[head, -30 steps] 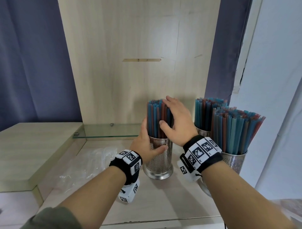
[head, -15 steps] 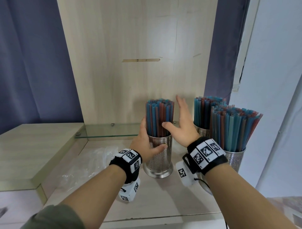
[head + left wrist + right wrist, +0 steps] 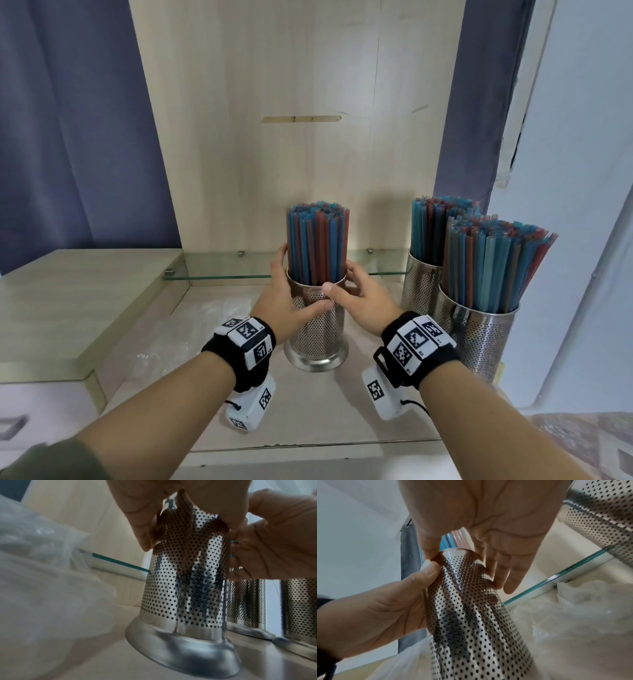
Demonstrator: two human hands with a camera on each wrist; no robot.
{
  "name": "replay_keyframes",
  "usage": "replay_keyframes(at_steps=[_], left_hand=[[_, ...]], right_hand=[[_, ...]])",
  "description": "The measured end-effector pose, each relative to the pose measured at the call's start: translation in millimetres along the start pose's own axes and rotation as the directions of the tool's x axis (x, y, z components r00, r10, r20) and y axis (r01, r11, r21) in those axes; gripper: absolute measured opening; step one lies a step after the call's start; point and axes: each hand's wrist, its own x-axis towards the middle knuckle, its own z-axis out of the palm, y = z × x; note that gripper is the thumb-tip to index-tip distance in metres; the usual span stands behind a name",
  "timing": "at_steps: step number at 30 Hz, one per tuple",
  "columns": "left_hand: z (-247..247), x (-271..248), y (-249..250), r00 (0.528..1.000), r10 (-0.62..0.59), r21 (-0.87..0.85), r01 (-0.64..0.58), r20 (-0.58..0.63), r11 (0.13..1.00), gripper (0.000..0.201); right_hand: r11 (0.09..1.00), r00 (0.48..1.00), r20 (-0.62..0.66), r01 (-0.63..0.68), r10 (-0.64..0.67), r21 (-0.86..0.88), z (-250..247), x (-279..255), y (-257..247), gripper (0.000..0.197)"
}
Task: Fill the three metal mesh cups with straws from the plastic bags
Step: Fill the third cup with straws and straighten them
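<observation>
Both hands wrap the upper part of the middle mesh cup (image 3: 317, 329): left hand (image 3: 286, 301) curled round its left side, right hand (image 3: 363, 305) round its right. Its blue and red straws (image 3: 318, 246) stand upright. Two filled cups (image 3: 479, 329) stand near the shelf's right edge; an empty plastic bag (image 3: 178, 329) lies left.

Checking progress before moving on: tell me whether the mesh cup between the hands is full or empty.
Full: the perforated steel cup is packed with upright blue and red straws, gripped by left hand and right hand.
</observation>
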Motion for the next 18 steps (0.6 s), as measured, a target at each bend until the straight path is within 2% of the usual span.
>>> replay_keyframes(at_steps=[2, 5, 7, 11, 13, 15, 18], left_hand=[[-5.7, -1.4, 1.0, 1.0, 0.026, 0.033, -0.026, 0.001, 0.999, 0.112], [-15.2, -3.8, 3.3, 0.999, 0.051, 0.125, -0.051, -0.002, 0.991, 0.101], [-21.9, -4.7, 1.7, 0.999, 0.045, 0.16, -0.043, -0.012, 0.986, 0.101], [-33.6, -4.8, -8.0, 0.998, -0.034, 0.213, 0.043, -0.046, 0.976, 0.1], [-39.0, -4.3, -10.1, 0.994, -0.089, 0.244, 0.101, -0.058, 0.965, 0.098], [-42.6, -3.2, -12.0, 0.99, -0.123, 0.254, 0.138, -0.072, 0.957, 0.098], [-43.1, -1.8, -15.2, 0.985, -0.146, 0.249, 0.165, -0.095, 0.954, 0.098]], right_hand=[[1.0, 1.0, -0.018, 0.004, -0.004, 0.007, 6.6, 1.3, 0.9, 0.091], [1.0, 0.997, -0.077, 0.016, -0.016, -0.002, 22.1, -1.8, -3.1, 0.07], [1.0, 0.994, -0.105, 0.023, -0.025, -0.013, 31.9, -4.5, -8.2, 0.06], [1.0, 0.999, 0.043, -0.02, 0.02, 0.004, 28.1, 1.0, -8.9, 0.053], [0.972, 0.995, 0.011, -0.097, 0.102, -0.214, 15.5, 9.3, -0.3, 0.051], [0.858, 0.985, -0.081, -0.173, 0.153, -0.484, 2.4, 17.0, 11.9, 0.05], [0.665, 0.945, -0.153, -0.313, 0.289, -0.678, -6.7, 25.2, 19.7, 0.055]])
